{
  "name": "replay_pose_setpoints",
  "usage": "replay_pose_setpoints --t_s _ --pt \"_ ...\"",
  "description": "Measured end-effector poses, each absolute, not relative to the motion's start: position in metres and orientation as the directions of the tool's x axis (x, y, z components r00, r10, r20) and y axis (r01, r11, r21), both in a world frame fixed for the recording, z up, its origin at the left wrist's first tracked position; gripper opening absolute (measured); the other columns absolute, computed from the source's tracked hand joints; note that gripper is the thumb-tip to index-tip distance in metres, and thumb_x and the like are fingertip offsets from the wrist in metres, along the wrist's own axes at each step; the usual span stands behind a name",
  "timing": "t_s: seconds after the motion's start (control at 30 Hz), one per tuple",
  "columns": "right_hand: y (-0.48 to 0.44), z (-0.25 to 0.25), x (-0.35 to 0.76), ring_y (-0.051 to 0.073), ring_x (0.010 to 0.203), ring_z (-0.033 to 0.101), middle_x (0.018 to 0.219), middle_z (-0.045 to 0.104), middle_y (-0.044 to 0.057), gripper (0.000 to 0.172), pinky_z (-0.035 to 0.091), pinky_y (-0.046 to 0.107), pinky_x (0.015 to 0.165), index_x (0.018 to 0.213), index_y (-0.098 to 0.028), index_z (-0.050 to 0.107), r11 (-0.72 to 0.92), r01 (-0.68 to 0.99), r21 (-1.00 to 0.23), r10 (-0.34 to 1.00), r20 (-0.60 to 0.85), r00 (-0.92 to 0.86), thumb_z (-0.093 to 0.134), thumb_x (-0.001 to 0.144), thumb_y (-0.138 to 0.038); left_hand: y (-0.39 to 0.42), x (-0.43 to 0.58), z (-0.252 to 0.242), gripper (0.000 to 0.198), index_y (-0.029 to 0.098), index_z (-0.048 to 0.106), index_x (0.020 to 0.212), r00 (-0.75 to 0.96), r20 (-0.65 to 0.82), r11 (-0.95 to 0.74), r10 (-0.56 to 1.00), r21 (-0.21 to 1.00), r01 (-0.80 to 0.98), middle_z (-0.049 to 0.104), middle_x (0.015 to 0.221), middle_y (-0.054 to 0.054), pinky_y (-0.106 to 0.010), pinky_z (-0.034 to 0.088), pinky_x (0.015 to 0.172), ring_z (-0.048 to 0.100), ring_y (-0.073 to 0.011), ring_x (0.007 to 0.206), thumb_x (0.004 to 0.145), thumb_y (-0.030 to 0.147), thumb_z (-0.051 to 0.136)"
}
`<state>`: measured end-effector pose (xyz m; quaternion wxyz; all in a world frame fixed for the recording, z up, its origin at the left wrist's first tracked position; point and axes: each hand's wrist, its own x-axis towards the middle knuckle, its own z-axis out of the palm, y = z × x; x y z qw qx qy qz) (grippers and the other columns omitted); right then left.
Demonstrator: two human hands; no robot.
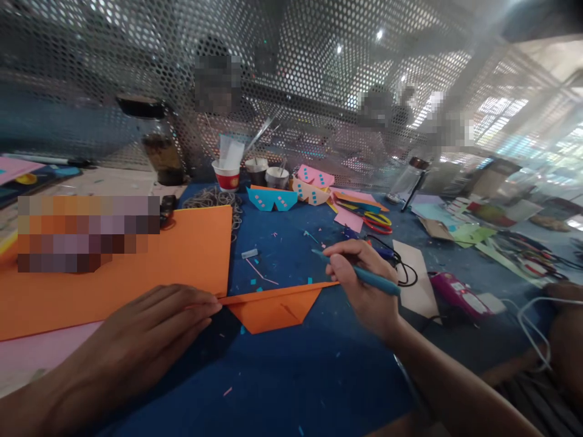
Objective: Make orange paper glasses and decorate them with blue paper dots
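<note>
A folded orange paper piece (273, 309), with a long narrow strip along its top and slanted sides below, spans between my two hands above the blue table (255, 388). The fingers of my left hand (168, 321) are pressed together on the strip's left end. My right hand (364, 282) grips a slim teal pen-shaped tool (371, 279); its thin tip points up and left, too small to make out. The strip's right end meets the lower part of my right hand, where the contact is partly hidden.
A large orange sheet (191, 255) lies at left. Behind stand a blue paper cutout (272, 199), a pink cutout (316, 176), a red-white cup (226, 176) and a glass jar (161, 145). Scissors (378, 221) and a magenta device (460, 294) with a cable lie right.
</note>
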<state>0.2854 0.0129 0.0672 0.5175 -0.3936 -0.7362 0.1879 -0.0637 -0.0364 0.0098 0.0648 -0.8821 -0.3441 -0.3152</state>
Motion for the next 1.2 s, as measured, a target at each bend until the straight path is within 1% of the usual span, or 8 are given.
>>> replay_pose_setpoints --t_s 0.17,0.27,0.4,0.53,0.6,0.63,0.83,1.2 --pt "0.012 0.07 0.285 0.011 0.068 0.068 0.081 0.074 -0.002 0.01 0.054 0.025 0.064 0.1 -0.023 0.077 0.614 0.358 -0.703 0.784 0.595 -0.176 0.067 0.102 -0.025 -0.005 -0.047 0.031 0.02 0.026 0.075 0.114 0.484 0.597 -0.69 0.64 0.169 0.704 0.081 0.106 -0.001 -0.033 0.056 0.088 0.073 -0.0207 0.098 0.111 0.033 0.057" --pt "0.012 0.07 0.287 0.014 0.078 0.072 0.09 0.077 0.001 0.014 0.056 0.027 0.069 0.106 -0.023 0.079 0.592 0.311 -0.743 0.806 0.543 -0.235 0.067 0.104 -0.029 0.029 -0.034 0.027 0.031 0.021 0.076 0.126 0.445 0.425 -0.568 0.788 0.223 0.793 0.079 0.122 -0.008 -0.043 0.053 0.104 0.069 -0.0276 0.115 0.111 0.035 0.053" --pt "0.015 0.066 0.287 0.018 0.092 0.077 0.104 0.081 0.005 0.026 0.059 0.032 0.08 0.119 -0.024 0.08 0.538 0.185 -0.822 0.826 0.47 -0.31 0.06 0.11 -0.038 0.069 -0.023 0.01 0.037 0.021 0.083 0.11 0.41 0.39 -0.531 0.824 0.282 0.799 0.08 0.11 -0.011 -0.047 0.053 0.101 0.069 -0.0302 0.106 0.105 0.045 0.056" --pt "0.018 0.062 0.282 0.016 0.083 0.073 0.092 0.078 0.003 0.022 0.058 0.03 0.077 0.114 -0.021 0.077 0.496 0.138 -0.857 0.853 0.451 -0.263 0.061 0.108 -0.035 0.08 -0.02 0.008 0.037 0.022 0.083 0.101 0.375 0.407 -0.521 0.833 0.348 0.78 0.081 0.108 -0.012 -0.052 0.053 0.104 0.07 -0.0326 0.11 0.103 0.046 0.055" --pt "0.017 0.061 0.278 0.015 0.077 0.07 0.085 0.074 0.001 0.014 0.055 0.028 0.073 0.104 -0.02 0.074 0.492 0.169 -0.854 0.864 0.455 -0.217 0.065 0.104 -0.031 0.076 -0.018 0.014 0.037 0.022 0.081 0.103 0.33 0.398 -0.494 0.856 0.441 0.749 0.082 0.109 -0.01 -0.049 0.055 0.103 0.072 -0.0315 0.109 0.102 0.05 0.057" --pt "0.016 0.061 0.277 0.015 0.077 0.069 0.084 0.073 0.001 0.011 0.055 0.028 0.072 0.101 -0.02 0.073 0.493 0.184 -0.85 0.864 0.454 -0.219 0.066 0.103 -0.029 0.072 -0.017 0.018 0.034 0.022 0.081 0.103 0.273 0.35 -0.437 0.896 0.588 0.68 0.083 0.11 -0.01 -0.046 0.056 0.102 0.074 -0.0304 0.109 0.099 0.052 0.063" --pt "0.005 0.061 0.272 0.015 0.079 0.072 0.085 0.077 0.001 0.012 0.055 0.029 0.075 0.103 -0.02 0.075 0.493 0.124 -0.861 0.842 0.436 -0.319 0.067 0.104 -0.03 0.051 -0.002 0.034 0.038 0.023 0.082 0.104 0.319 0.162 -0.292 0.934 0.859 0.421 0.084 0.092 -0.005 -0.033 0.063 0.08 0.079 -0.023 0.086 0.092 0.058 0.072" --pt "0.006 0.059 0.271 0.016 0.079 0.075 0.085 0.08 0.002 0.019 0.056 0.03 0.073 0.103 -0.02 0.075 0.472 0.167 -0.866 0.85 0.397 -0.345 0.064 0.106 -0.035 0.04 0.003 0.031 0.025 0.027 0.085 0.1 0.369 0.126 -0.249 0.921 0.918 0.31 0.083 0.092 -0.003 -0.03 0.062 0.078 0.077 -0.0192 0.085 0.091 0.049 0.079"
